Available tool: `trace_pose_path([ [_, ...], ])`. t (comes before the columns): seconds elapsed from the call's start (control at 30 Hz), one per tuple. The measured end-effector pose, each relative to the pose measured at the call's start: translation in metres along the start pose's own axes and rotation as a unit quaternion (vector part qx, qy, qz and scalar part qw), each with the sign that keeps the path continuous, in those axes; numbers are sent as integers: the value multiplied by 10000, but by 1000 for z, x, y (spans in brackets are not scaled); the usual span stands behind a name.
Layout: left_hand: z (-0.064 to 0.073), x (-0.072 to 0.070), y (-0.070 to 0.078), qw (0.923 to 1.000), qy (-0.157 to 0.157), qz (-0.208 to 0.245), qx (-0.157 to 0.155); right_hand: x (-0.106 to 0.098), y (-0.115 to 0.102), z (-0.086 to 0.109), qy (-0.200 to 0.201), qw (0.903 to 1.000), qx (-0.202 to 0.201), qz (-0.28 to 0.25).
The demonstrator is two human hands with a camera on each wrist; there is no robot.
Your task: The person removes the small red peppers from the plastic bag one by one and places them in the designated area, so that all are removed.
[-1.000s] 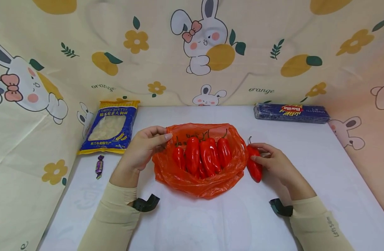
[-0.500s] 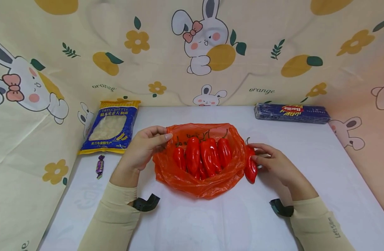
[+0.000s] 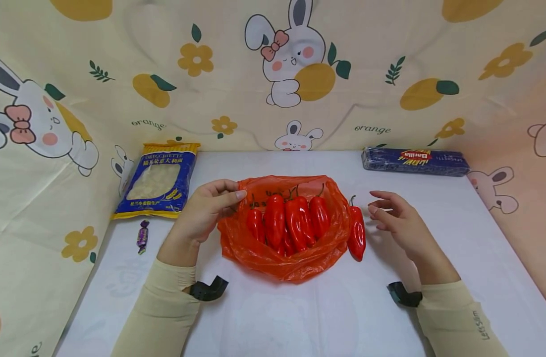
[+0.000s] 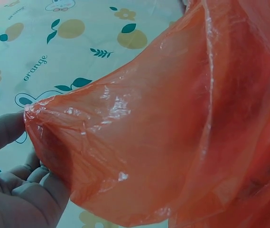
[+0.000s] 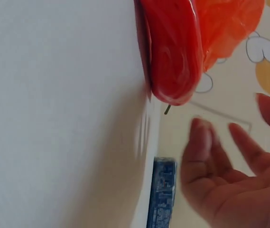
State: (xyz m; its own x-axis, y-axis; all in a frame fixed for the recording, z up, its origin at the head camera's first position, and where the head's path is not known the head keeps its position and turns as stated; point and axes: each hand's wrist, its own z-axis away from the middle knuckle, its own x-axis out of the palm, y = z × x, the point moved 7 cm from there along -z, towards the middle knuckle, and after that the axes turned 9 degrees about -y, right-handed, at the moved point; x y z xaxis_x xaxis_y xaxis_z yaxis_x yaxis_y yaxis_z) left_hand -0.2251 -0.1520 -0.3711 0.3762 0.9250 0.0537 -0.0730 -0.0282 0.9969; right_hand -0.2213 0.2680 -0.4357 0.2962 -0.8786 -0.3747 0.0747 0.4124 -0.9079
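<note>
A red plastic bag (image 3: 282, 270) lies with its mouth spread in the middle of the table, several glossy red chili peppers (image 3: 274, 220) inside it. My left hand (image 3: 206, 210) pinches the bag's left rim between thumb and fingers; the left wrist view shows the film (image 4: 125, 156) drawn to a point there. One more red chili pepper (image 3: 356, 233) lies on the table against the bag's right side, stem pointing away. To the right of that pepper my right hand (image 3: 400, 223) hovers with fingers loosely bent, touching nothing. In the right wrist view a gap separates its fingers from the pepper (image 5: 175, 57).
A blue and yellow orecchiette packet (image 3: 154, 181) leans at the back left, with a purple wrapped candy (image 3: 142, 237) in front of it. At the back right lies a dark blue spaghetti box (image 3: 415, 161). Patterned cloth (image 3: 237, 59) walls the back and sides of the white table (image 3: 273, 317).
My right hand slid the single chili pepper leftward against the bag, then let go and drew back to the right. The left hand keeps its hold on the bag's rim.
</note>
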Motion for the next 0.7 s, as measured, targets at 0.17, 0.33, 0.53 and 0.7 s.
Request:
trace_pose_path([
  [0.17,1,0,0,10000,18,12,-9,5,-20,6,228,9980,-568,-132],
  [0.33,1,0,0,10000,14,18,10,19,-45,12,149,9924,-1167,-347],
  [0.53,1,0,1,10000,-1,27,35,36,-70,16,-274,9809,-1810,-664],
  [0.7,1,0,1,10000,-8,28,49,51,-80,14,-622,9772,-1922,-661],
])
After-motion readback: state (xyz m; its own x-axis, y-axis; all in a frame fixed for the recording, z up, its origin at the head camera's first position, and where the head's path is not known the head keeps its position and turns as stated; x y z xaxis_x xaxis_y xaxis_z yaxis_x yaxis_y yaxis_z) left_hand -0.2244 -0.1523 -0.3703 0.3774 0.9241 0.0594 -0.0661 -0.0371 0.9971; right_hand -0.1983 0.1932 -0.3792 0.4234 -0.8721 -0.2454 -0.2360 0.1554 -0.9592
